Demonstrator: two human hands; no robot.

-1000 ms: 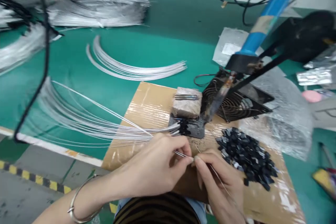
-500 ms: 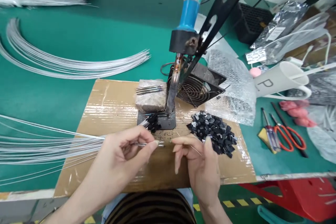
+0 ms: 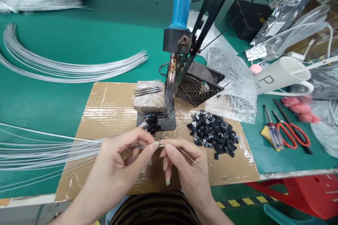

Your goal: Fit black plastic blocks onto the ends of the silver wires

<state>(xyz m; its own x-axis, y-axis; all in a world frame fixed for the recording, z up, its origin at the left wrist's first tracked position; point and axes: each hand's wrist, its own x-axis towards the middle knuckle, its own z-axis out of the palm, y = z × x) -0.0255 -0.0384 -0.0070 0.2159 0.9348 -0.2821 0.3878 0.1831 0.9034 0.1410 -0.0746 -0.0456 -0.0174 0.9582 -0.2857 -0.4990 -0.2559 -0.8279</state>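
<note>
My left hand (image 3: 118, 161) is closed, thumb and forefinger pinching a thin silvery rod-like piece (image 3: 142, 146). White cables (image 3: 66, 151) run in from the left and pass behind this hand. My right hand (image 3: 187, 165) meets the left thumb tip, its thumb and forefinger pinched together at the piece's right end. A fine bare wire (image 3: 194, 162) passes through the right hand's fingers and trails off to the right. Just beyond the hands, black-tipped cable ends (image 3: 151, 124) rest on a dark metal plate (image 3: 169, 123). Whatever is between the fingertips is mostly hidden.
A blue-handled soldering iron (image 3: 181, 10) hangs on a black bracket over the plate, beside a wrapped block (image 3: 149, 103) and a fan (image 3: 196, 86). Small black connectors (image 3: 213, 133) lie heaped right. Farther right are scissors (image 3: 286, 135), a screwdriver (image 3: 273, 130) and a white mug (image 3: 280, 75).
My right hand has moved left and its fingers have closed at the end of the piece in my left hand. The left hand stays nearly in place; the view has shifted slightly.
</note>
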